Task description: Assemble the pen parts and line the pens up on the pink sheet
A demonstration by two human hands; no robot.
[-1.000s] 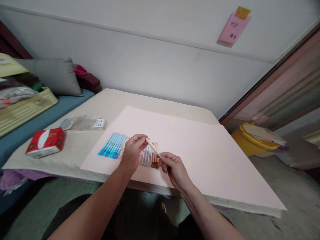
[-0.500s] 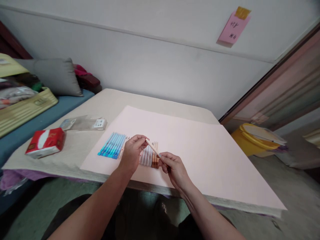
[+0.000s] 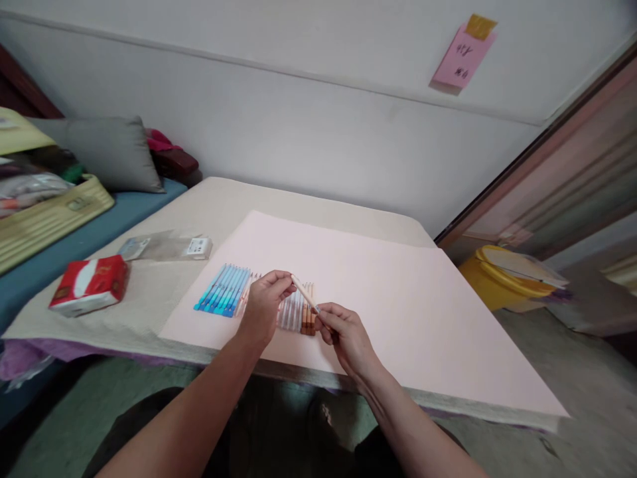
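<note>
A slim cream-coloured pen (image 3: 304, 294) is held slanting between both hands, above the table. The thumb and fingers of my left hand (image 3: 266, 300) pinch its upper left end. My right hand (image 3: 344, 330) has its fingers closed round the lower right end, which is partly hidden. Beneath the hands several pens lie side by side in rows: blue ones (image 3: 223, 290) at the left, clear and pale ones (image 3: 289, 312) partly covered by my left hand, and brown-ended ones (image 3: 308, 322) beside my right fingers.
A pink sheet (image 3: 398, 318) covers much of the table. A red tissue pack (image 3: 90, 282) and a clear plastic packet (image 3: 166, 247) lie at the left. Past the table stand a yellow bucket (image 3: 490, 282) on the right and a grey cushion (image 3: 102, 153) on the left.
Both hands stay almost where they were, still on the pen. The pen appears slightly turned between the fingers. The rows of pens have not moved.
</note>
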